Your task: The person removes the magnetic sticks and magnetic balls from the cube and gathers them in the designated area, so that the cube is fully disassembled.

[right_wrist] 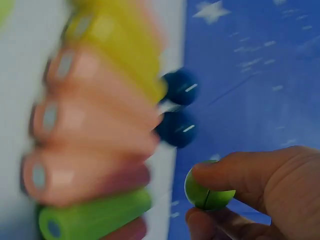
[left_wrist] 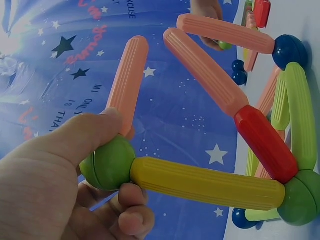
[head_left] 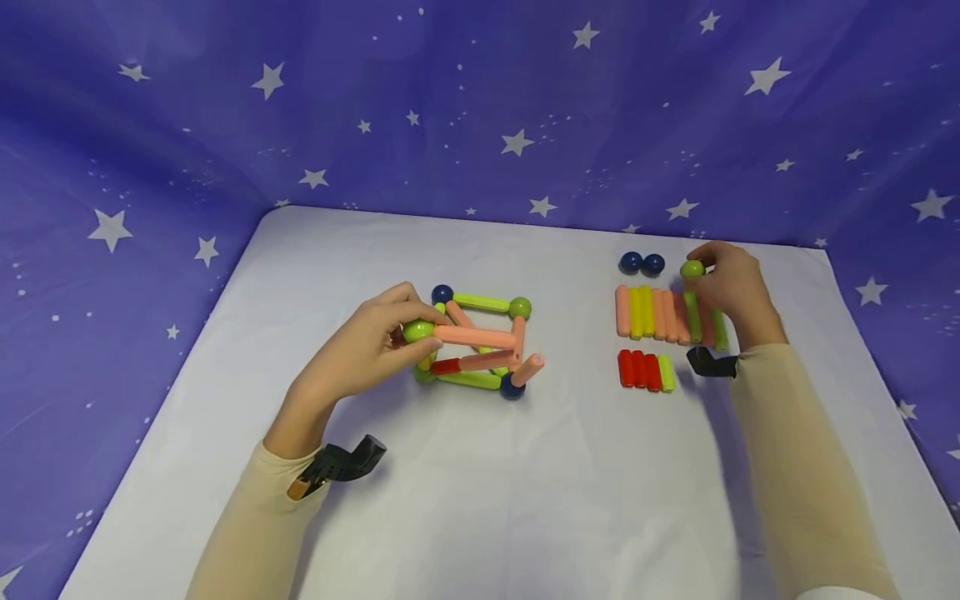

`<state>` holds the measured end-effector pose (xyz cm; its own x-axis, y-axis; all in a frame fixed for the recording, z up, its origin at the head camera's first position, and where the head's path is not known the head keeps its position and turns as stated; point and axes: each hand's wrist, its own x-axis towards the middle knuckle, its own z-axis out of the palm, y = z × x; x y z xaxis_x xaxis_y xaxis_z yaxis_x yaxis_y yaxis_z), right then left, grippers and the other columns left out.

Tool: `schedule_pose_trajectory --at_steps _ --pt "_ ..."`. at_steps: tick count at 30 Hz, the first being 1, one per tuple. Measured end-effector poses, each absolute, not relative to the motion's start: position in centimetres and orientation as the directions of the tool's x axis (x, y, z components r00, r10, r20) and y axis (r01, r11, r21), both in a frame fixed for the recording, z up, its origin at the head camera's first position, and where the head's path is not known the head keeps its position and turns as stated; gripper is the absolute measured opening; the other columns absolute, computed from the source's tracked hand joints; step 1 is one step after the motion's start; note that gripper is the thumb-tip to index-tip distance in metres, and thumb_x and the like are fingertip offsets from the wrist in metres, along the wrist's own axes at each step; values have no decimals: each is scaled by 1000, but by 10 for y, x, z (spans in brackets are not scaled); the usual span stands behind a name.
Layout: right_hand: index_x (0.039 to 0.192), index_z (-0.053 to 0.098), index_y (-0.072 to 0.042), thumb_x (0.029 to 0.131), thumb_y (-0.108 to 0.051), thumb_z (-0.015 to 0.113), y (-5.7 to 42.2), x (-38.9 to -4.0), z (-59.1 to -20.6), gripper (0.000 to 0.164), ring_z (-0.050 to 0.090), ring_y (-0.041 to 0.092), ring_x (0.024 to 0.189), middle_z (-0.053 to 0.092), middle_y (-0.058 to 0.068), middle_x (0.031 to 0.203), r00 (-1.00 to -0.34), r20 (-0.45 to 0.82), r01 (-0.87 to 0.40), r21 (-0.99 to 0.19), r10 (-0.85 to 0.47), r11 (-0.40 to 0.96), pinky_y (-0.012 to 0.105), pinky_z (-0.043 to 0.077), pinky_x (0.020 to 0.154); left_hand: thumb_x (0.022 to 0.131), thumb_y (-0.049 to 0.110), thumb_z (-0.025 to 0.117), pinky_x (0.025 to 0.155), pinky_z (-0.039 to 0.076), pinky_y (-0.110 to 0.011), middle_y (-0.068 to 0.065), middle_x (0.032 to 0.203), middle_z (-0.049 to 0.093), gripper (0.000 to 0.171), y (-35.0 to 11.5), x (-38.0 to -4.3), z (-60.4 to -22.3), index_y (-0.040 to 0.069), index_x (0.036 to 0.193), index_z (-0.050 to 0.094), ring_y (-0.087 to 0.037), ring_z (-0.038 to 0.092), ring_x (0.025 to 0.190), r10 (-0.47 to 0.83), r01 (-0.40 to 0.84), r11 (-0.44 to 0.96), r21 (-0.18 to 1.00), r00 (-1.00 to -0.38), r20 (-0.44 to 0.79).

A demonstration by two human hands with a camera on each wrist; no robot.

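Note:
My left hand (head_left: 360, 346) holds a shiny green ball (left_wrist: 112, 162) at a raised corner of a magnetic stick-and-ball frame. From that ball a pink rod (left_wrist: 131, 75) sticks out, and a yellow rod (left_wrist: 205, 182) runs down to another green ball (left_wrist: 300, 197). A short red rod (left_wrist: 265, 142) rises from this lower ball, with a pink rod (left_wrist: 205, 72) on its end. At the frame's near right corner, a pink rod (head_left: 528, 370) stands tilted on a blue ball (head_left: 513, 386). My right hand (head_left: 733, 283) pinches a separate green ball (right_wrist: 209, 192) between thumb and fingers.
Under and beside my right hand lies a row of pink, yellow and green rods (head_left: 647, 312). Two dark blue balls (head_left: 642, 263) sit behind it. In front are short red rods (head_left: 638, 369) and a short green rod (head_left: 666, 372). A starry purple curtain (head_left: 480, 108) borders the white table (head_left: 570, 483).

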<state>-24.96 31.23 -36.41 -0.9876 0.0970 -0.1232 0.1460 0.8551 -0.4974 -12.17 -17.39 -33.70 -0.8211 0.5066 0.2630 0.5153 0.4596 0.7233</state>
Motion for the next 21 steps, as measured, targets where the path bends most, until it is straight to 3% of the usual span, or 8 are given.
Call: schedule_pose_trajectory --at_steps 7,15,21 --pt "132 49 2 88 -17 68 314 -282 -383 51 50 44 104 49 29 123 -959 -271 195 -438 78 878 62 41 95 94 29 67 56 42 -27 7 88 48 21 -175 -120 -337 20 113 70 -11 47 68 507 513 475 715 -824 254" --pt "136 45 3 89 -13 67 304 -290 -384 54 48 46 107 46 30 126 -951 -288 242 -463 113 853 61 40 97 94 28 67 55 41 -26 6 88 48 21 -176 -116 -336 20 113 70 -11 46 67 503 506 468 724 -827 253" --pt "141 41 1 89 -18 68 306 -286 -383 62 47 47 112 44 31 133 -943 -294 279 -456 153 845 61 39 98 93 27 68 55 42 -26 6 87 47 19 -176 -119 -335 21 111 71 -11 47 66 516 526 453 720 -813 269"
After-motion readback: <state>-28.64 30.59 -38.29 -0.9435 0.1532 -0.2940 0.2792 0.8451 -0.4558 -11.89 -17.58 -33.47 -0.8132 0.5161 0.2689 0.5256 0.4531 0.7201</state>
